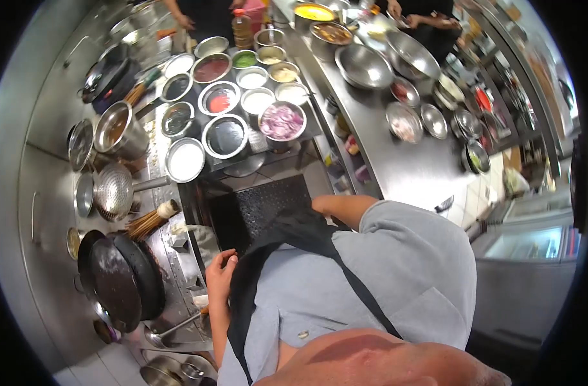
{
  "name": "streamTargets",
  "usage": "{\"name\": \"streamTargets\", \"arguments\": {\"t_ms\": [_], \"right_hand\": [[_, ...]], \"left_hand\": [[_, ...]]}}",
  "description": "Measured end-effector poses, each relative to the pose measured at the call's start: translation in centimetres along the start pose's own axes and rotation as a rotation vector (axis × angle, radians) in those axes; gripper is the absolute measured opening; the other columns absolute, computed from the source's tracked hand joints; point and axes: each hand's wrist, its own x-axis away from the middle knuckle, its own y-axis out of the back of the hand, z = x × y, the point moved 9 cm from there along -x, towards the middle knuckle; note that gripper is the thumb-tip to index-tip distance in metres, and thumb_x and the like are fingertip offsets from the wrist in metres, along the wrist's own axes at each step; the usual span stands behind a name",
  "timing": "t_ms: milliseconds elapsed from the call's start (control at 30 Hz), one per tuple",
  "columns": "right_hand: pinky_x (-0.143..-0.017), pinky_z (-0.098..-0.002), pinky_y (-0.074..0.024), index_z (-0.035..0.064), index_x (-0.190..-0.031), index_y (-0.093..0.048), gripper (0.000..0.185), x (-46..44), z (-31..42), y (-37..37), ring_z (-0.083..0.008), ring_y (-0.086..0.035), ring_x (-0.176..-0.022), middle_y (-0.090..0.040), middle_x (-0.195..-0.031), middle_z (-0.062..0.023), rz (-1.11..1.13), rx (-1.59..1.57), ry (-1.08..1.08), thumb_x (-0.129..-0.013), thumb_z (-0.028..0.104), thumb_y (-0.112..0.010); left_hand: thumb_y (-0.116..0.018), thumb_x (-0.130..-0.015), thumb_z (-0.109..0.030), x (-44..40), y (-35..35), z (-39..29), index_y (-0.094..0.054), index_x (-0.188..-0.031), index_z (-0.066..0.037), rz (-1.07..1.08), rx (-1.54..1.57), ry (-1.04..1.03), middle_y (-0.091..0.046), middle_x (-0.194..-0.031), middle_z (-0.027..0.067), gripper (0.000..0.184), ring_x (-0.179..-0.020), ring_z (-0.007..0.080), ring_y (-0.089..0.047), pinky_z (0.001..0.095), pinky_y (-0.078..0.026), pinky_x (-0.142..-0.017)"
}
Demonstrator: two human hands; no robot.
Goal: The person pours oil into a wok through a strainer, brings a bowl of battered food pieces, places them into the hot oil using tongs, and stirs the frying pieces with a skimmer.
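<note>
My left hand [222, 273] hangs beside the counter's edge, its fingers loosely bent and apart, with nothing seen in them. Close to it lies a pale cloth [204, 239]. A bamboo wok brush [153, 220] and a ladle [171, 329] rest on the steel counter left of this hand. My right forearm [345, 210] reaches in front of my body; the black apron [286, 233] hides the fingers of that hand. Ahead of me stand several steel pots of ingredients, among them sliced onions [282, 121], white powder [184, 159] and dark liquid [225, 136].
Stacked woks [117, 280], a perforated strainer [114, 191] and a deep pot [121, 130] line the left side. A steel worktable [406, 170] with several bowls runs along the right. Two other people work at the far end. A black mat [262, 209] covers the floor ahead.
</note>
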Motion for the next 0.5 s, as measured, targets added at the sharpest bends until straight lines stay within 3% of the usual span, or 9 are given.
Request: {"name": "streamTargets", "arguments": {"t_ms": [33,133,300,433,500], "right_hand": [[-0.077,-0.0456,-0.0516,0.0089,-0.090,-0.071,0.026,0.8,1.0,0.1,-0.0375,-0.065,-0.091,-0.068,-0.095,-0.0188,-0.006,-0.026,-0.019,-0.066,0.019,-0.074],[-0.081,-0.0456,-0.0512,0.0098,-0.094,-0.071,0.024,4.1,2.6,0.4,-0.0372,-0.064,-0.095,-0.068,-0.100,-0.0188,0.029,-0.083,-0.148,-0.072,0.020,-0.070],[-0.082,-0.0467,-0.0505,0.0071,-0.092,-0.073,0.026,8.2,3.9,-2.5,-0.0385,-0.064,-0.095,-0.068,-0.101,-0.0184,0.008,-0.173,-0.360,-0.083,0.027,-0.059],[-0.082,-0.0466,-0.0502,0.0058,-0.089,-0.074,0.027,12.0,6.2,-1.5,-0.0373,-0.064,-0.095,-0.068,-0.100,-0.0188,-0.108,-0.280,-0.453,-0.081,0.026,-0.059],[-0.083,-0.0460,-0.0502,0.0066,-0.091,-0.074,0.027,11.7,5.8,-3.3,-0.0362,-0.065,-0.095,-0.069,-0.100,-0.0182,-0.075,-0.171,-0.433,-0.080,0.025,-0.058]], "left_hand": [[-0.065,-0.090,-0.014,-0.2,0.0,1.7,-0.065,-0.110,0.002,0.033,0.089,0.010,-0.069,-0.100,0.0087,0.026,-0.091,0.0136,-0.064,0.0260,-0.049,-0.083],[-0.064,-0.090,-0.015,-0.1,-0.6,0.4,-0.065,-0.110,0.002,0.099,-0.024,-0.079,-0.069,-0.100,0.0089,0.026,-0.091,0.0132,-0.064,0.0261,-0.049,-0.083],[-0.062,-0.093,-0.014,-0.5,-2.5,1.3,-0.065,-0.110,0.002,0.162,0.041,-0.011,-0.069,-0.100,0.0083,0.024,-0.093,0.0127,-0.064,0.0249,-0.048,-0.083],[-0.060,-0.094,-0.012,0.2,-4.2,0.4,-0.063,-0.112,0.002,0.258,0.202,-0.001,-0.069,-0.101,0.0092,0.023,-0.093,0.0134,-0.064,0.0240,-0.048,-0.084],[-0.059,-0.094,-0.012,0.8,-4.8,-0.4,-0.063,-0.113,0.002,0.310,0.288,0.002,-0.069,-0.101,0.0099,0.023,-0.094,0.0137,-0.064,0.0241,-0.048,-0.085]]}}
